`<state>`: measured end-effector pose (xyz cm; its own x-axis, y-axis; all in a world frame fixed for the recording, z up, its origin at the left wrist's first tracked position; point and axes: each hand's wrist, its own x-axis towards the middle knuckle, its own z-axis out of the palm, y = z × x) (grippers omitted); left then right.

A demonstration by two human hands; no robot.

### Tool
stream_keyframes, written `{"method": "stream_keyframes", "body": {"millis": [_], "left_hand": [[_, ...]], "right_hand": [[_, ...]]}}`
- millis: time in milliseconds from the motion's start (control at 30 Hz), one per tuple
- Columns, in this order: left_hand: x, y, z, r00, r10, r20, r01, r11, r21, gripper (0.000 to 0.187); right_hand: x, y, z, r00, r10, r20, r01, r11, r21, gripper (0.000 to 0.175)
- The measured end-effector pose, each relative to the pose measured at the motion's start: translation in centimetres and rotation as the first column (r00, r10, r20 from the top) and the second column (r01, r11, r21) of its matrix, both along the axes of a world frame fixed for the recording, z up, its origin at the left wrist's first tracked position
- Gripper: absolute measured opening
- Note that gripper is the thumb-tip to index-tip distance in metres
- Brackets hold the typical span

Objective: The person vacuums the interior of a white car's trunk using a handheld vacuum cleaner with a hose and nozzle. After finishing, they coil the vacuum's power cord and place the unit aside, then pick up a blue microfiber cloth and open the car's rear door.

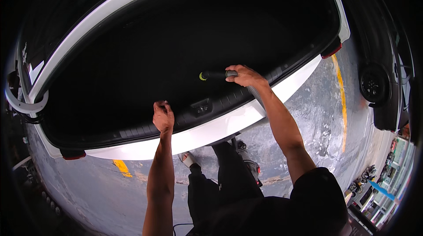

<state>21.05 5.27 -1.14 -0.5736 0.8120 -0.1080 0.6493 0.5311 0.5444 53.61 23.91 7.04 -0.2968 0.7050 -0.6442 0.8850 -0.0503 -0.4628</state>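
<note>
A white car's open trunk (211,130) lies before me, its inside very dark. My right hand (245,75) is closed around the grey ribbed end of a vacuum hose (255,93), above the trunk's rear sill. From that hand a dark nozzle tube points left, with a yellow-green ring (203,76) near its end. My left hand (163,116) is raised over the sill to the left, fingers curled with the fingertips close together; whether something small is between them cannot be told. Between and below the hands sits the trunk latch (202,107) in the black sill trim.
Below the bumper, a vacuum cleaner (251,168) stands on the worn grey floor beside my legs. Tail lights (331,51) edge the opening. A dark car with a black wheel (373,83) is at the right, shelving (393,173) at the lower right.
</note>
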Motion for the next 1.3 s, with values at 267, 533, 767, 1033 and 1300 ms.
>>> {"method": "stream_keyframes", "body": {"millis": [267,533,767,1033,1300], "left_hand": [[-3.5,-4.4,0.9,0.883,-0.406,0.236,0.368,0.911,0.189,0.033],[-9.2,-12.1,20.5,0.819,-0.496,0.290,0.476,0.868,0.141,0.024],[-12.3,-17.5,34.0,0.829,-0.520,0.206,0.433,0.829,0.354,0.043],[2.4,-30.5,23.7,0.438,-0.484,0.757,0.722,0.692,0.025,0.065],[-3.6,-30.9,21.1,0.382,-0.515,0.767,0.704,0.700,0.120,0.011]], "right_hand": [[5.0,-18.6,7.8,0.520,-0.569,-0.637,0.710,0.702,-0.046,0.054],[4.8,-40.1,8.4,-0.017,-0.604,-0.797,0.947,0.245,-0.206,0.028],[-3.1,-52.1,9.5,-0.211,-0.600,-0.772,0.885,0.218,-0.411,0.026],[-14.4,-59.6,11.6,0.151,-0.410,-0.900,0.748,0.642,-0.166,0.061],[-4.2,-64.5,-9.4,0.056,-0.983,-0.174,0.991,0.033,0.131,0.061]]}}
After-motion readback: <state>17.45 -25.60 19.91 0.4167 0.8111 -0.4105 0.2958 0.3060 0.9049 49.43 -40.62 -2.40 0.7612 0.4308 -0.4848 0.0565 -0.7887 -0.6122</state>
